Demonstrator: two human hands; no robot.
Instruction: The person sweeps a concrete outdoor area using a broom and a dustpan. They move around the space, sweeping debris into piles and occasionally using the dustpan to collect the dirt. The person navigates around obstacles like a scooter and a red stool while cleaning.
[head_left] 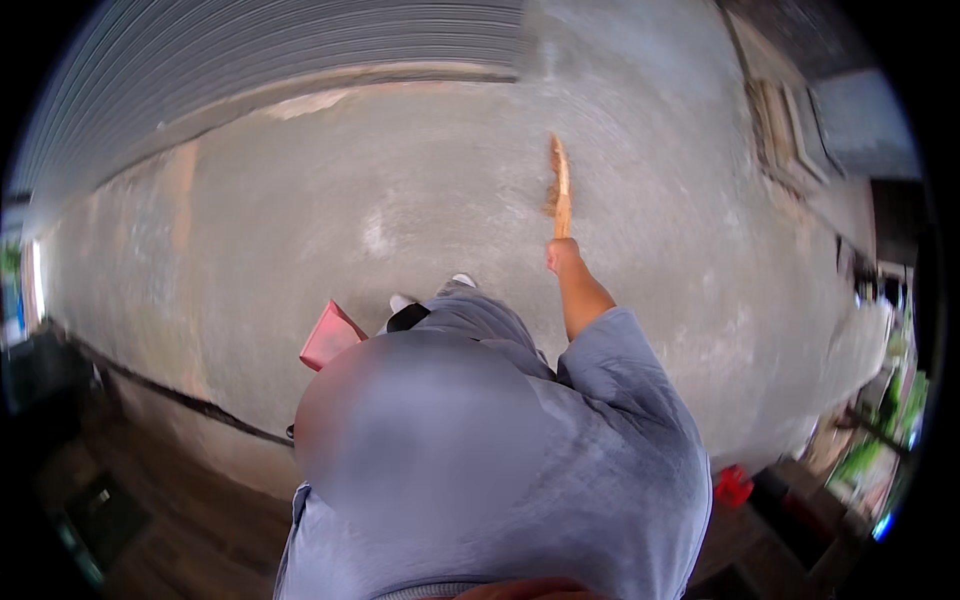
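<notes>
My right hand (562, 253) is closed around the handle of a wooden hand brush (562, 190). The brush points away from me, its brown bristles turned to the left over the grey concrete floor (400, 200). Beside my legs on the left shows a pink dustpan (330, 338), its rear end covered by my body and a blurred patch. My left hand does not show, so whether it grips the dustpan cannot be seen. My shoes (463, 279) stand between the dustpan and the brush.
A grey ribbed shutter (300, 45) borders the floor at the far left. Framed boards (795, 130) lean at the far right. Something red (733, 486) lies at the lower right near dark items. A dark floor edge (190, 400) runs behind me on the left.
</notes>
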